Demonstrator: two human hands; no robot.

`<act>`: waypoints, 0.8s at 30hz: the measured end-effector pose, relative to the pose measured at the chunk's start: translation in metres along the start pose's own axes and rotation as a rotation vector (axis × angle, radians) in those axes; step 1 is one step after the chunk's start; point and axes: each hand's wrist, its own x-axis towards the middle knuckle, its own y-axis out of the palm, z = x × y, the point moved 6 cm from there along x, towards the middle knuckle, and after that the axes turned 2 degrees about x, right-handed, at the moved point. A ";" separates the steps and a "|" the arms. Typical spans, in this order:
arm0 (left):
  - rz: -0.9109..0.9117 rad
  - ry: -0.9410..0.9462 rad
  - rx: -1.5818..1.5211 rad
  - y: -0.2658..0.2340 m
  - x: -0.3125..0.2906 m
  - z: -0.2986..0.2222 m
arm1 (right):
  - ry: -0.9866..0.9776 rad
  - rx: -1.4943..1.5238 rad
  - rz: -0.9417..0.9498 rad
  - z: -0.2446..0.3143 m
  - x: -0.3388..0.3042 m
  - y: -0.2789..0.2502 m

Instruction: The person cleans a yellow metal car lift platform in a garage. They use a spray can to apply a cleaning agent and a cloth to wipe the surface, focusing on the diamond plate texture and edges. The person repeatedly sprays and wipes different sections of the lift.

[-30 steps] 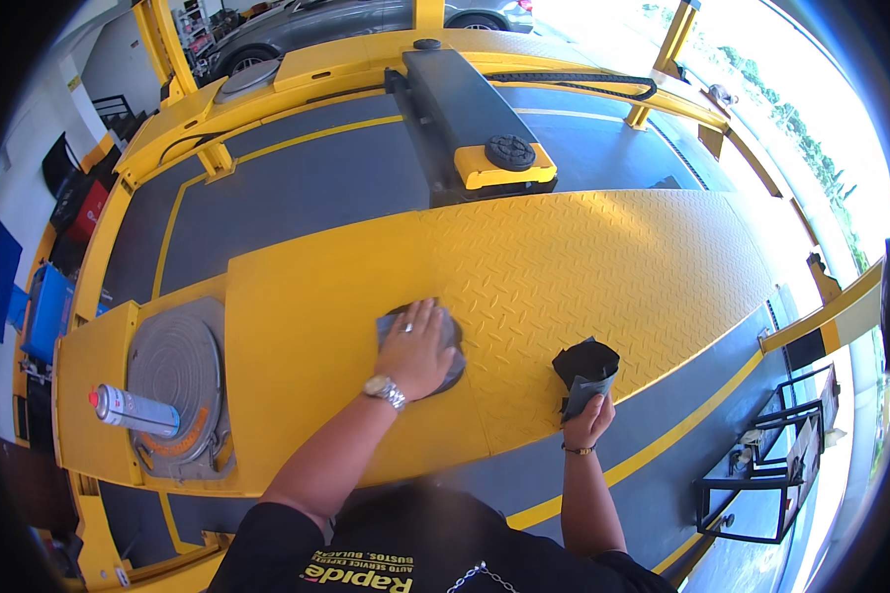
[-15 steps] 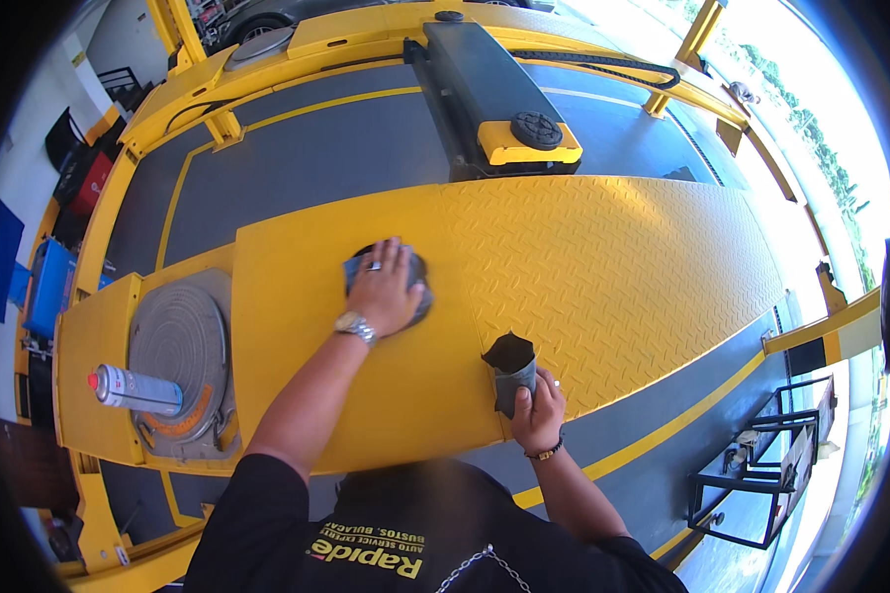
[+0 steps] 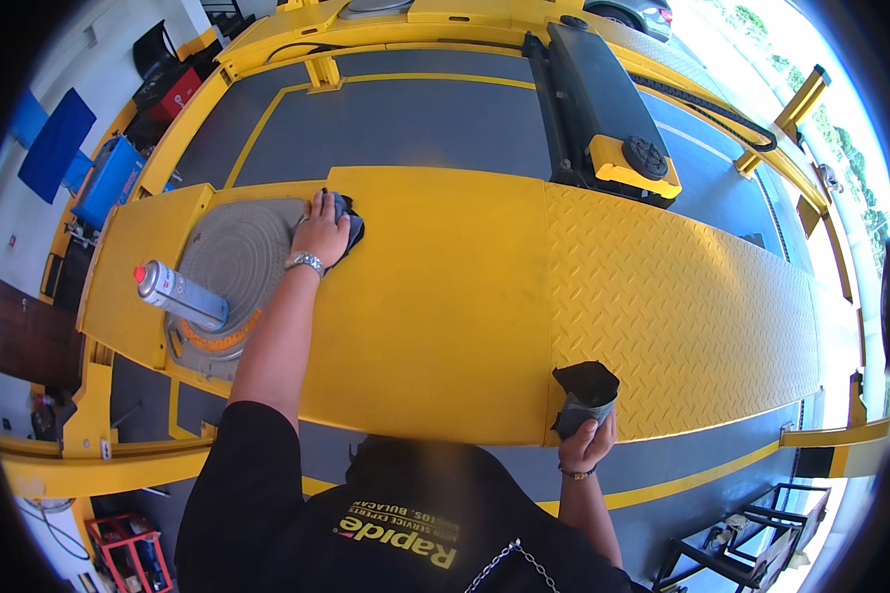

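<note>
My left hand [image 3: 320, 233] presses a dark rag [image 3: 352, 229] onto the smooth yellow platform [image 3: 435, 306], at its far left edge beside the round grey turntable plate [image 3: 235, 240]. The fingers lie over the cloth, and much of it is hidden beneath them. Close to the platform's near edge, my right hand [image 3: 589, 445] grips a dark grey, open-topped sleeve-like holder [image 3: 585, 383] with a jagged rim; whether it is stiff or soft I cannot tell. A spray can [image 3: 183, 296] with a red top stands on the turntable plate, left of my left forearm.
Diamond-tread plate [image 3: 682, 306] continues the platform to the right. Beyond it a black beam with a yellow end and round pad [image 3: 646, 158] spans toward the far yellow runway. A black metal frame [image 3: 752, 534] stands on the floor at lower right, a red cart [image 3: 131, 553] at lower left.
My left hand has slid the rag left and away across the platform, to the turntable's edge. The view has shifted left. My right hand still grips the dark holder near the platform's near edge.
</note>
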 end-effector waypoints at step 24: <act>0.087 0.290 0.216 0.055 0.068 -0.223 | -0.153 -0.186 0.129 0.018 0.010 0.016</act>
